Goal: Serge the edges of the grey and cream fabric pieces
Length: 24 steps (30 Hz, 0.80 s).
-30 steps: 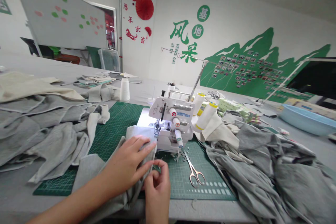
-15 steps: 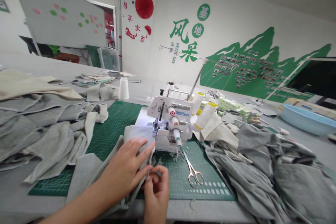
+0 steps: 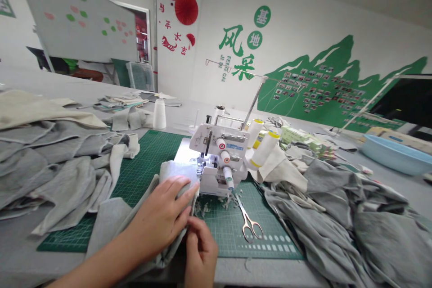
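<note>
My left hand (image 3: 161, 217) lies flat, fingers stretched out, on a folded grey cloth (image 3: 135, 216) that runs up to the white overlock sewing machine (image 3: 218, 158). Its fingertips press the cloth near the presser foot. My right hand (image 3: 200, 252) is curled below it and pinches the right edge of the same grey cloth. Grey trimmings (image 3: 205, 207) lie on the green cutting mat (image 3: 148, 157) in front of the machine. Silver scissors (image 3: 249, 223) rest on the mat to the right of my hands.
Heaps of grey and cream fabric lie at the left (image 3: 50, 162) and right (image 3: 337, 216). Yellow-topped thread cones (image 3: 265, 146) stand behind the machine, a white cone (image 3: 159, 114) further back. A light blue basin (image 3: 393, 153) sits far right. A whiteboard (image 3: 77, 22) leans at the back.
My right hand's fingers have curled in closer under my left hand along the cloth edge. More grey trimmings lie in front of the machine. My left hand barely moved.
</note>
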{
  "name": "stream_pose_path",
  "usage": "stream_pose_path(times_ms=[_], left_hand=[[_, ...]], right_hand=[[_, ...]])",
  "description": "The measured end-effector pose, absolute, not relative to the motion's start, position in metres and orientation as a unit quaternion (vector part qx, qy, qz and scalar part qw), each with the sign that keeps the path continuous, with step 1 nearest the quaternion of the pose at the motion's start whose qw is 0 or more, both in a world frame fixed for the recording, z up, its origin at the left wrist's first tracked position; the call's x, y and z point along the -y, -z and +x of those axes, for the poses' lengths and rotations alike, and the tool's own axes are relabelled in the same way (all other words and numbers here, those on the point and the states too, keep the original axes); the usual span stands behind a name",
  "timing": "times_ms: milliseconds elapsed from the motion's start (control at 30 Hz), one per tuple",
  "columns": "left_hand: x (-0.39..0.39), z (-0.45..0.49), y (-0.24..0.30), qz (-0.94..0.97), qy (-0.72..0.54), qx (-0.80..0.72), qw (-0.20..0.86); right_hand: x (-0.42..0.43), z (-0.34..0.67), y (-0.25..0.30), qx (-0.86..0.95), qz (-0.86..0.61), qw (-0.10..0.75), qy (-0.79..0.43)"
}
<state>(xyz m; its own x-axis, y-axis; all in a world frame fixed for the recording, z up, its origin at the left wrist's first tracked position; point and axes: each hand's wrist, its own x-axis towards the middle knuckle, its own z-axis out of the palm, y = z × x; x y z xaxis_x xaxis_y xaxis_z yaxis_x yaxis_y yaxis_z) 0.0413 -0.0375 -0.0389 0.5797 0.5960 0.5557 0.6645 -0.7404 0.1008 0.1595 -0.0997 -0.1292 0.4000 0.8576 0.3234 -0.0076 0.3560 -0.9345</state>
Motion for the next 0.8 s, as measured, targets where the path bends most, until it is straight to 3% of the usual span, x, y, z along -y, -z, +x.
stream_pose_path(times_ms=[433, 800], left_hand=[[0.027, 0.038, 0.034, -0.895, 0.269, 0.349, 0.065], [0.067, 0.054, 0.036, -0.867, 0.306, 0.368, 0.139]], right_hand=[[0.084, 0.150, 0.110, 0.351, -0.504, 0.694, -0.375], [0.077, 0.144, 0.113, 0.318, -0.446, 0.683, -0.483]])
